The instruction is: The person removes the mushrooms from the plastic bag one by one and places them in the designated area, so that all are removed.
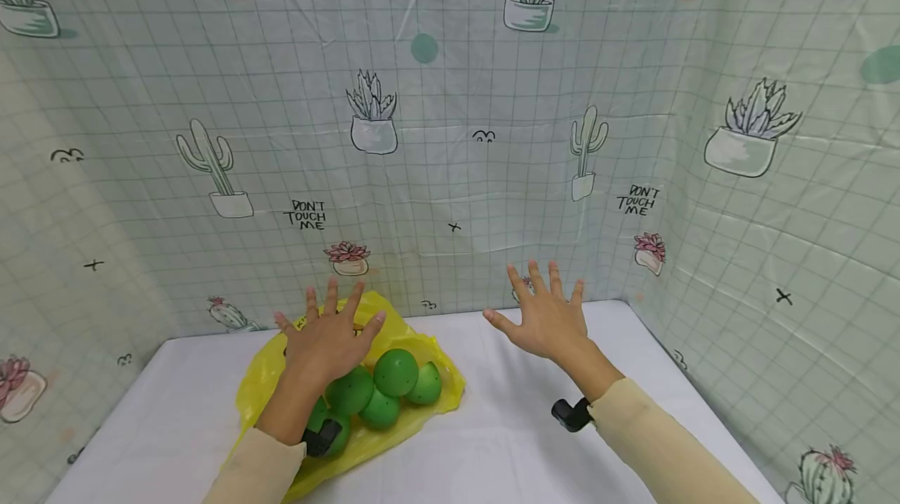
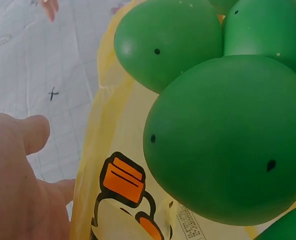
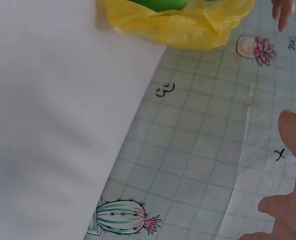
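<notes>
Head view, yellow bag [image 1: 366,443], open tabletop [image 1: 485,441] rightward

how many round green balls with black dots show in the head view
6 round green balls show, on or in the yellow plastic bag: rightmost, upper middle, lower middle, left of those, and two partly covered beside the left arm. More may be hidden there.
</notes>
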Available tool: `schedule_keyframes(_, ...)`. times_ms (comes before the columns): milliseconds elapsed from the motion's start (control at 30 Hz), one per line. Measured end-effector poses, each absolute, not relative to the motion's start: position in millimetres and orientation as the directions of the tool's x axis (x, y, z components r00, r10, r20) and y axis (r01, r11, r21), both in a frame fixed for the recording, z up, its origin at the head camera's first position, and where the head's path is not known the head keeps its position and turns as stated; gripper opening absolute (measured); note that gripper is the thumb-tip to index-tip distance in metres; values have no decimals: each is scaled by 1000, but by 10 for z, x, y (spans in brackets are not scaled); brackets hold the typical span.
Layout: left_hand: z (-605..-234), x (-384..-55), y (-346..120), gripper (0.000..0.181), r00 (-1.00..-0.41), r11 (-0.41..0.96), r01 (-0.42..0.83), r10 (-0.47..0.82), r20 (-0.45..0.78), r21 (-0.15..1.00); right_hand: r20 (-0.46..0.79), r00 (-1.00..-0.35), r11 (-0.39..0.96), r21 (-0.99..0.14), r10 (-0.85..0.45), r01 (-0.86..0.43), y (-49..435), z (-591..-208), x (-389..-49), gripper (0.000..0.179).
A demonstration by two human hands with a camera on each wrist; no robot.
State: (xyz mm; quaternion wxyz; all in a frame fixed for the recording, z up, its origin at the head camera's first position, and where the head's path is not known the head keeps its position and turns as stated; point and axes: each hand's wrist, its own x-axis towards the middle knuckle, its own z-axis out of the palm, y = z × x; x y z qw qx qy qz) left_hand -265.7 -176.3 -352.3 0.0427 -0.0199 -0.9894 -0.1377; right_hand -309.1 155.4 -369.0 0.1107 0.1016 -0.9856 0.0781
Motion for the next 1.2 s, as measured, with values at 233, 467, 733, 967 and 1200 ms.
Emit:
schedule_keyframes(233,-3512,-2643,-1766,80,-993,962,60,31,113,265,241,-950,963,-133,-197,-234,1541,-3668,-3085,97)
schedule_keyframes(467,-3518,-2607,-1776,81,-993,968,62,34,116,243,257,-942,953,-155,-217,-262,1513,-3669,-3054,96)
schedule_keyframes(733,-3516,-2535,-1813,81,-993,966,53,25,113,253,293,-925,942,-156,-242,-296,1460,-3696,-3026,96)
schedule_keyframes(967,-3513,-2454,-1843,82,-992,963,59,26,127,264,331,-909,928,-182,-252,-324,1416,-3684,-2972,94)
schedule_keyframes(1200,-3504,-2380,-1897,82,-990,960,62,23,141,273,348,-898,914,-203,-269,-352,1317,-3692,-2902,94)
